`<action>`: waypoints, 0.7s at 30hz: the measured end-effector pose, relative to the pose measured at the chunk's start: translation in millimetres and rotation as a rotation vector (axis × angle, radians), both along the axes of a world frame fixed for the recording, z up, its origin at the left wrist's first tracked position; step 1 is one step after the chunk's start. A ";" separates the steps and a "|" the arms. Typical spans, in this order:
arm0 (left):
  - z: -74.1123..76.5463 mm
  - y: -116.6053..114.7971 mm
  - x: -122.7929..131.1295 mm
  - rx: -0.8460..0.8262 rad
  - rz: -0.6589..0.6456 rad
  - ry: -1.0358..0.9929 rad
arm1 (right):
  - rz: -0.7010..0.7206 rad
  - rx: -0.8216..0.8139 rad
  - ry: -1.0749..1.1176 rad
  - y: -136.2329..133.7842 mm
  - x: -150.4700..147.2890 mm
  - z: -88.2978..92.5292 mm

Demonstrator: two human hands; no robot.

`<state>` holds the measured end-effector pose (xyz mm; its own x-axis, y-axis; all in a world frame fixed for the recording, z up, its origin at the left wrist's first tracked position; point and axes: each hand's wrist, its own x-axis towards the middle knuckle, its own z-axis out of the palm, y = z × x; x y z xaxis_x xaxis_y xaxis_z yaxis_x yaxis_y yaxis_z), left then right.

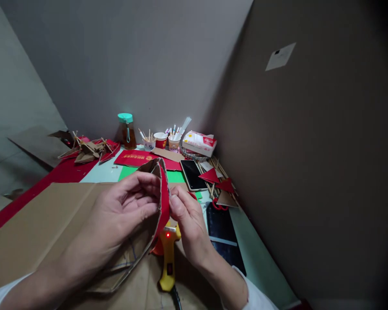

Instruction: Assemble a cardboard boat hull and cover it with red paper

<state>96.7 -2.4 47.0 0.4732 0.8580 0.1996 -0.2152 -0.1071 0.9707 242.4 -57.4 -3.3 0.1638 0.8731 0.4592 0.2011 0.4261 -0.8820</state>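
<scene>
A cardboard boat-shaped piece with a red strip along its edge [162, 189] is held up in front of me. My left hand [123, 211] grips its brown side, fingers curled over the rim. From the right, my right hand [186, 219] pinches the red strip with fingertips pressed to it. Just below both hands a yellow glue gun [168, 258] lies on the cardboard sheet [42, 224], its red light lit.
At the back stand a jar with a teal lid [126, 131], paper cups with sticks and pens [168, 140], a tissue box [198, 143] and finished cardboard boats [87, 150]. A phone [193, 175], red triangles [217, 181], red scissors [218, 204] and a dark tablet [224, 234] lie by the brown wall.
</scene>
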 end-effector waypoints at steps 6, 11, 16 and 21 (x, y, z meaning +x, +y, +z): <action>-11.4 -6.8 -1.6 0.277 0.217 0.184 | -0.024 0.025 -0.031 -2.3 -3.8 -1.5; -14.2 -5.0 -16.5 0.638 0.377 0.319 | 0.036 0.043 -0.125 -7.8 -6.4 4.4; -18.5 0.0 -29.9 0.392 0.298 0.268 | 0.033 0.190 -0.240 -7.9 -14.8 5.2; -14.4 -3.9 -39.7 0.183 0.345 0.199 | -0.066 0.308 -0.473 -9.7 -18.3 5.4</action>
